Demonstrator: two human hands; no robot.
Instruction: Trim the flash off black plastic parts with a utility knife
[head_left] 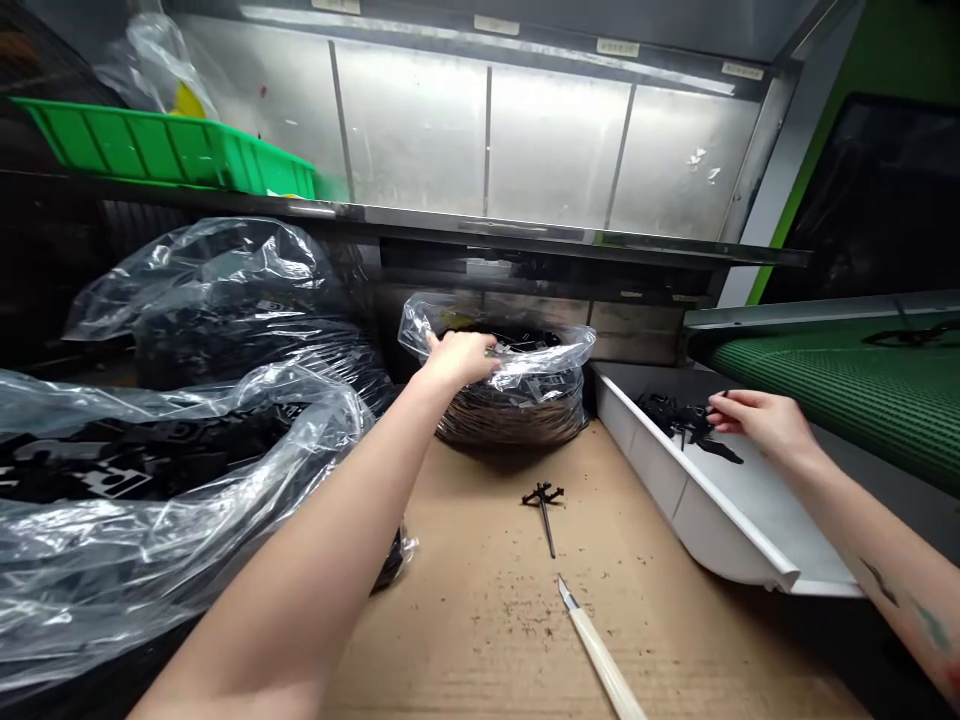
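Note:
My left hand [463, 358] is over the rim of a clear plastic bag [525, 375] filled with small black parts. Its thumb stands apart from the fingers, and nothing shows in it. On the right, the fingertips of my right hand [761, 420] are pinched on a small black plastic part [716, 400], mostly hidden by the fingers. Below them, a pile of black plastic parts [679, 418] lies in a white tray [697, 500]. Between my arms, a black branched plastic piece [544, 500] and a craft knife [596, 640] rest on the cardboard.
Large clear bags of black parts [150, 450] crowd the left side. Black crumbs dot the cardboard surface [457, 620]. A green bin [172, 150] stands on the metal shelf [450, 218] above. Along the right runs a green conveyor belt [832, 375] carrying a black part.

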